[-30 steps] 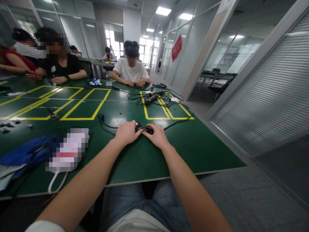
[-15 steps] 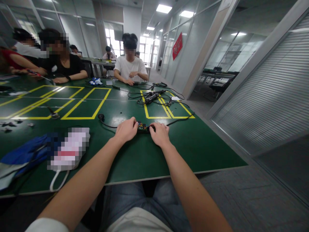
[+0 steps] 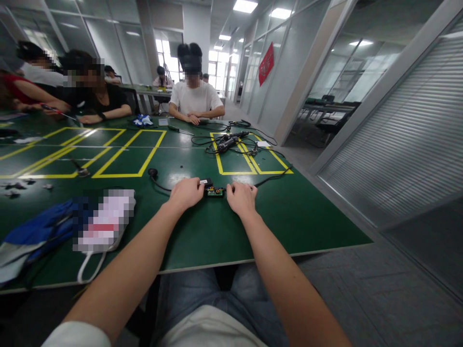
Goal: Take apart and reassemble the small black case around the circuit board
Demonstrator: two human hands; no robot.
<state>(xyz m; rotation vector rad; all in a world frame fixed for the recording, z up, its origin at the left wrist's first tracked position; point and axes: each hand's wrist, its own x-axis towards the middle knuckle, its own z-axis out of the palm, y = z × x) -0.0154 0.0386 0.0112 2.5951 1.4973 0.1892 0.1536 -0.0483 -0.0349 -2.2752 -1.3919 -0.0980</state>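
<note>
A small black power adapter (image 3: 215, 193) lies opened in front of me on the green table, its green circuit board and components showing. My left hand (image 3: 187, 192) is closed at its left end, gripping a black adapter cover (image 3: 205, 181) with a white label. That cover is lifted away behind the board. My right hand (image 3: 241, 195) curls around the adapter's right end, thumb against the casing; its other fingertips are hidden. From the left side runs a cord to a black plug (image 3: 152, 172), and a black cable (image 3: 273, 178) leaves on the right.
Farther back lies a tangle of black adapters and cables (image 3: 229, 141) over yellow tape outlines. A blue bag (image 3: 43, 226) and a blurred pale object with a strap (image 3: 106, 221) are at left. A person in a white shirt (image 3: 195, 99) sits opposite; others sit at left.
The black cover with its white label now shows beside my left hand, apart from the board. My right hand has shifted slightly right. The person opposite has brought their hands together.
</note>
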